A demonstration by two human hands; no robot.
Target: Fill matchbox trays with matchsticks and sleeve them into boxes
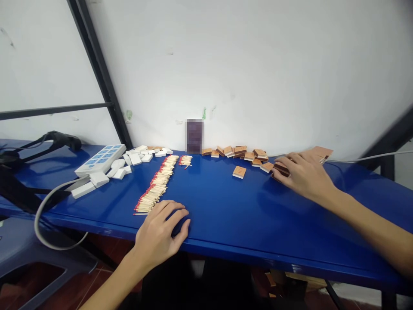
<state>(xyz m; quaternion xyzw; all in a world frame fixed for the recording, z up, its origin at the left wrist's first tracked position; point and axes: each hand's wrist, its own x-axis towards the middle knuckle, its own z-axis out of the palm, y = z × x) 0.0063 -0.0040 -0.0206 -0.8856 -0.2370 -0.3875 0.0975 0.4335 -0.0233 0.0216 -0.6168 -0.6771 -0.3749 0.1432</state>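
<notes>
My left hand (pixel 161 230) rests at the table's front edge, fingers slightly curled and apart, with nothing visible in it. Just beyond its knuckles, a long slanting row of red-tipped matches (pixel 158 185) lies on the blue table (pixel 219 206). A smaller bunch of matches (pixel 185 161) is beside the row's far end. On the right, my right hand (pixel 301 174) has its fingers closed around a matchbox (pixel 281 168) with a dark brown side. How many boxes are under those fingers is hidden. A single matchbox (pixel 239 172) lies apart, left of that hand.
Several matchboxes (pixel 240 150) are heaped along the wall. White blocks (pixel 135 159) lie scattered at the left, beside a white power strip (pixel 101 160) with a grey cable (pixel 40 215). A brown card piece (pixel 322 151) lies behind my right hand. A blurred dark rectangle (pixel 195 136) stands against the wall.
</notes>
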